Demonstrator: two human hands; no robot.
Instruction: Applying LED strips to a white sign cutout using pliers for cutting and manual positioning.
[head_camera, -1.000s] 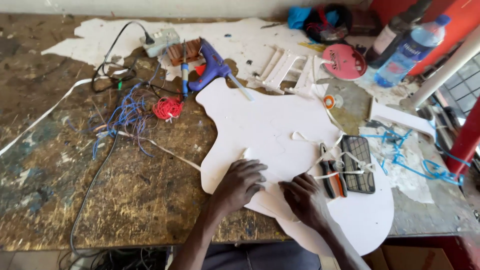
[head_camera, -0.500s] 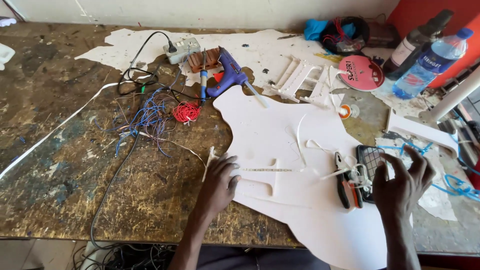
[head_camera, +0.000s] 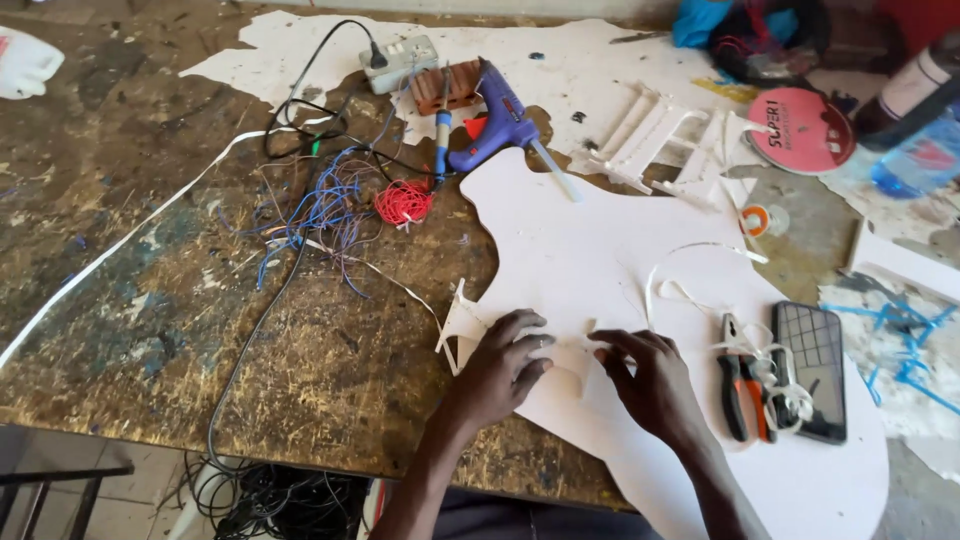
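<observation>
Right hand (head_camera: 650, 385) returned beside left hand (head_camera: 505, 365), hiding small foam piece (head_camera: 470, 322).

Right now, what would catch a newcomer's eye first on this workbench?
The large white foam board cutout sprawling across the table's right half, with the left hand and right hand pressing a small white piece at its near edge. Behind it lie a purple glue gun and tangled blue wires.
</observation>
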